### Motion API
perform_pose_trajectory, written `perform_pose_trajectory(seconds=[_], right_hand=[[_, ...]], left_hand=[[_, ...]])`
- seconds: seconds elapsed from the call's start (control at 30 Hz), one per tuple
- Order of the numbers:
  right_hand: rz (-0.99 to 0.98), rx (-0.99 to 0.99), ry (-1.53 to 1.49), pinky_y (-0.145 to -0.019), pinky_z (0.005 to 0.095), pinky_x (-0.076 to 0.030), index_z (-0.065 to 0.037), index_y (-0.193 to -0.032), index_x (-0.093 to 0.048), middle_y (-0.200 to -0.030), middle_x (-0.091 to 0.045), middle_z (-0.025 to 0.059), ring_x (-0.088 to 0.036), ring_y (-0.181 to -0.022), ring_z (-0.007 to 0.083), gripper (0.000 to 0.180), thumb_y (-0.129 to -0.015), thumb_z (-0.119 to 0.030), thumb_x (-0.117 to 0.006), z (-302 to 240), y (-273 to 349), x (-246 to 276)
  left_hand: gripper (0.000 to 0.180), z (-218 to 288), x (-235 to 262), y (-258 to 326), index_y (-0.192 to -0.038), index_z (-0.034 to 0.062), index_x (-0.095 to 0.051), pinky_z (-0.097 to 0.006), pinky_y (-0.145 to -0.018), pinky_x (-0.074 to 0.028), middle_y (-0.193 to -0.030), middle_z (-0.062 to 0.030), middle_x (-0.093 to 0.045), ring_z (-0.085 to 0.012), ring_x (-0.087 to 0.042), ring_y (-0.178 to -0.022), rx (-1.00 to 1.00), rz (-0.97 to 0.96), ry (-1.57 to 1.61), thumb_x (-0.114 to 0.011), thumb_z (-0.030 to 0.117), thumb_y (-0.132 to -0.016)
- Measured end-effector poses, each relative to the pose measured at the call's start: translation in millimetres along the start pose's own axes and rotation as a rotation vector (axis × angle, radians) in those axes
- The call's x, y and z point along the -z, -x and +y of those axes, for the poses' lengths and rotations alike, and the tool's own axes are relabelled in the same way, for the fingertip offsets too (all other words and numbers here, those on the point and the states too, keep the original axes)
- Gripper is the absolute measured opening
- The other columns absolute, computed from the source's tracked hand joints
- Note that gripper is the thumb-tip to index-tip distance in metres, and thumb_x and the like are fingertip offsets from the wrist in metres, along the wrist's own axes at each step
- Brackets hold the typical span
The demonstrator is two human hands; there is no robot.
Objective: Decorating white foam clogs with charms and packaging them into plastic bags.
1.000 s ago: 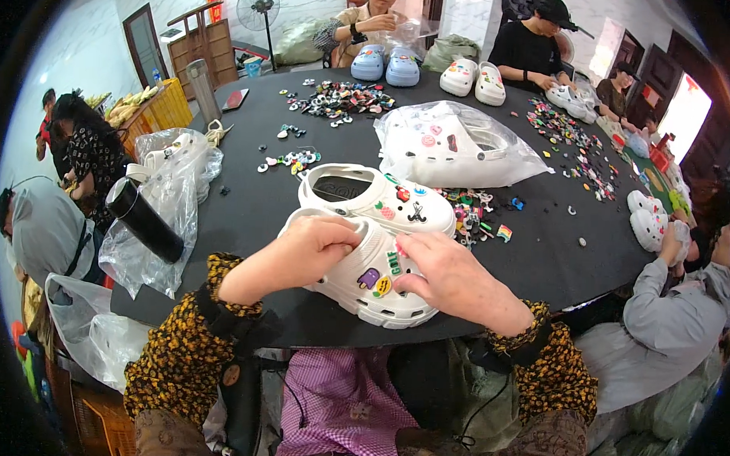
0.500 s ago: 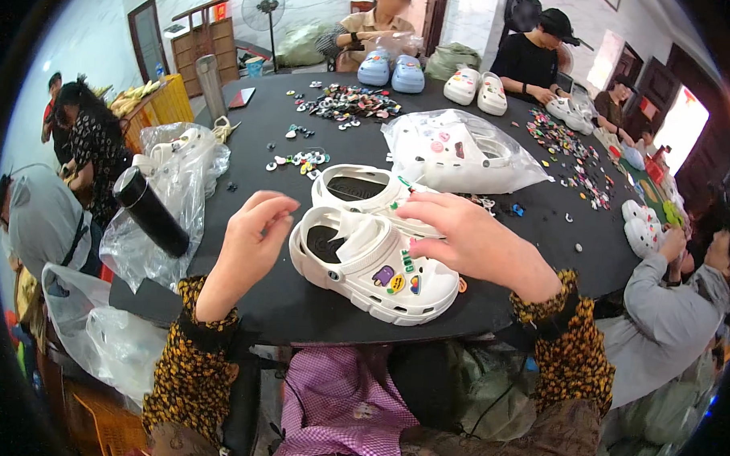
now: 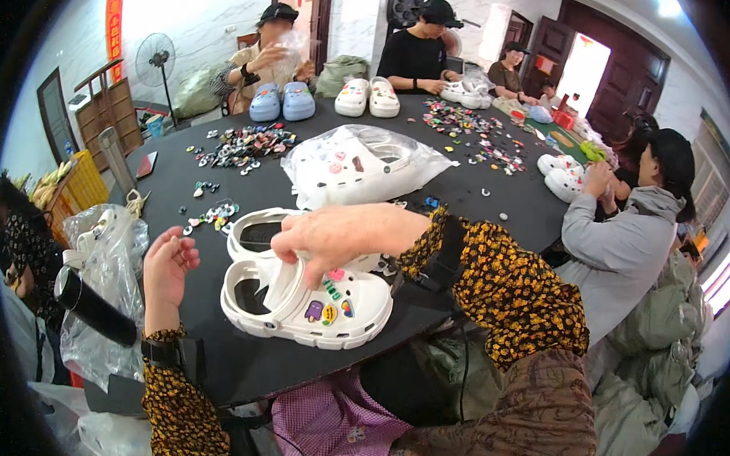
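Observation:
Two white clogs stand side by side on the black table in front of me. The near clog [image 3: 354,312] carries purple, yellow, green and pink charms on its upper. My right hand [image 3: 341,233] reaches over from the right, its thumb and forefinger closed on the white strap piece standing up at this clog's opening. Partly behind that hand is the far clog [image 3: 240,238], its black insole showing. My left hand [image 3: 171,268] is raised left of the clogs, fingers loosely curled and apart, with nothing visible in it.
A bagged pair of white clogs [image 3: 359,167] lies just beyond. Charm piles [image 3: 243,147] spread over the table [image 3: 251,369]. At left, a black bottle [image 3: 97,307] leans on a clear plastic bag [image 3: 103,355]. Blue clogs [image 3: 297,103] and several people at work line the far and right sides.
My view has turned right. My right hand has gone from the near clog's front to the strap piece at its opening. My left hand has drawn away leftward from the clogs.

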State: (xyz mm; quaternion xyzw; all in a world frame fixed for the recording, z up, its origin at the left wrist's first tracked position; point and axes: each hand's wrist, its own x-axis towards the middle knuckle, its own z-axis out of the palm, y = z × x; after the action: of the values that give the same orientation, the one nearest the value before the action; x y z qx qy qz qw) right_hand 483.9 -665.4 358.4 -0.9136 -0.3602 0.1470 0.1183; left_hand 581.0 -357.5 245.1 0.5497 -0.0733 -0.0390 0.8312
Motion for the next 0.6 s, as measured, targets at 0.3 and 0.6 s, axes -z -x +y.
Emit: perform_pose_trajectory(seconds=[0.3,0.6], right_hand=[[0.023,0.048,0.020,-0.084,0.0430,-0.047,-0.013,-0.099,-0.067,-0.110,-0.053,0.0152,-0.058,-0.100,0.0348,0.033,-0.069,-0.024,-0.076,7,7,-5],[0.143,0.047,0.197,-0.080,0.0407,-0.048,-0.006,-0.094,-0.069,-0.101,-0.060,0.0181,-0.060,-0.094,0.0322,0.036,-0.068,-0.030,-0.074,-17,45,0]], left_hand=[[0.023,-55,23,-20,-0.111,0.0024,-0.056,-0.029,-0.057,-0.051,-0.081,-0.0071,-0.063,-0.0157,-0.061,-0.065,0.161,0.049,-0.089,-0.053,0.014,-0.091],[0.025,-61,52,-31,-0.114,0.0054,-0.058,-0.027,-0.061,-0.051,-0.082,-0.0041,-0.062,-0.0143,-0.060,-0.069,0.116,-0.010,-0.055,-0.056,0.019,-0.094]])
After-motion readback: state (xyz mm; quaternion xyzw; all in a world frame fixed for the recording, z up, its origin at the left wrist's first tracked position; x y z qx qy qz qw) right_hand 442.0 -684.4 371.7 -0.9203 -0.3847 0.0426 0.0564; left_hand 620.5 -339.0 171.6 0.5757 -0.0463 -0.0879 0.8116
